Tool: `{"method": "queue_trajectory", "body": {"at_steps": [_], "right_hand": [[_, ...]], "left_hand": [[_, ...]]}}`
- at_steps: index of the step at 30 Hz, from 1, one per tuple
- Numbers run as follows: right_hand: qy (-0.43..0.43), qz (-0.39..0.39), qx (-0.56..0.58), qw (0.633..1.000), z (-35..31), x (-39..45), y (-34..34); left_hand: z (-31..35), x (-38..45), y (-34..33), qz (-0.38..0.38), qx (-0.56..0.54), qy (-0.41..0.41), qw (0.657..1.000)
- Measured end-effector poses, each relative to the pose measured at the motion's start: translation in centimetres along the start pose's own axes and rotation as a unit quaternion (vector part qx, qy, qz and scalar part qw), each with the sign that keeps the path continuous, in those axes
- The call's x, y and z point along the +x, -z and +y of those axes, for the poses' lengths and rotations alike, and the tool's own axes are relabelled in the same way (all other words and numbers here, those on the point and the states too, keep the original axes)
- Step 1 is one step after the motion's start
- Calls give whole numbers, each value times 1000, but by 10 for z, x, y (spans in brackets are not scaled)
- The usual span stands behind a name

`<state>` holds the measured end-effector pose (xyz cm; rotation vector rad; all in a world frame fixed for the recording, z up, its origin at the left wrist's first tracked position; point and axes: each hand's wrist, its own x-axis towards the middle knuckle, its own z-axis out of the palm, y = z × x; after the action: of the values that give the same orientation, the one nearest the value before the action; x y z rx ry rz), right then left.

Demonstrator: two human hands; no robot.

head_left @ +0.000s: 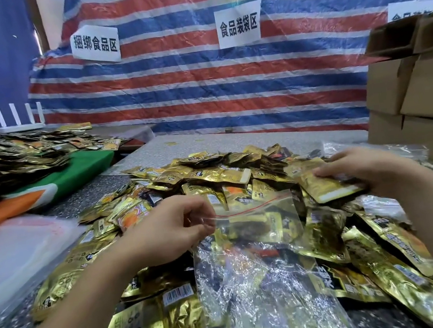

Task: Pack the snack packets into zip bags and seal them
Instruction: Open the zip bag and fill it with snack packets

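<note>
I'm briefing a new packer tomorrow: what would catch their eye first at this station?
The heap of gold snack packets covering the speckled table, running from its middle to the near edge. Over it, the left hand pinches a clear zip bag at its red-lined mouth, while the right hand holds a gold packet. Behind hangs a striped tarp.

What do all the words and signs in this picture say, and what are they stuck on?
"捆绑食品区": left paper sign taped on the striped tarp.
"食品装袋区": middle paper sign on the same tarp.
Right paper sign: cut off behind the cardboard boxes, unreadable.
Gold snack packets: printing and barcodes too blurred or small to read.
Zip bag: no words visible.
</note>
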<state>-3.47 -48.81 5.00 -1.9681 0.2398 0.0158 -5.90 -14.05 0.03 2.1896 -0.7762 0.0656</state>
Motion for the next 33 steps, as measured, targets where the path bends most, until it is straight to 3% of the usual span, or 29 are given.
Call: {"method": "queue_trajectory", "body": {"at_steps": [5, 14, 28, 33], "right_hand": [[15, -69, 156, 985, -14, -10, -20], [75, -87, 353, 929, -33, -26, -55], [252, -122, 277, 919, -31, -37, -97], [290, -191, 145, 927, -29, -40, -86]], "left_hand": [[9, -3, -1, 5, 9, 7, 1000], [9, -3, -5, -18, 12, -5, 1000], [13, -4, -9, -13, -25, -57, 998], [9, -2, -5, 1, -31, -48, 998]]}}
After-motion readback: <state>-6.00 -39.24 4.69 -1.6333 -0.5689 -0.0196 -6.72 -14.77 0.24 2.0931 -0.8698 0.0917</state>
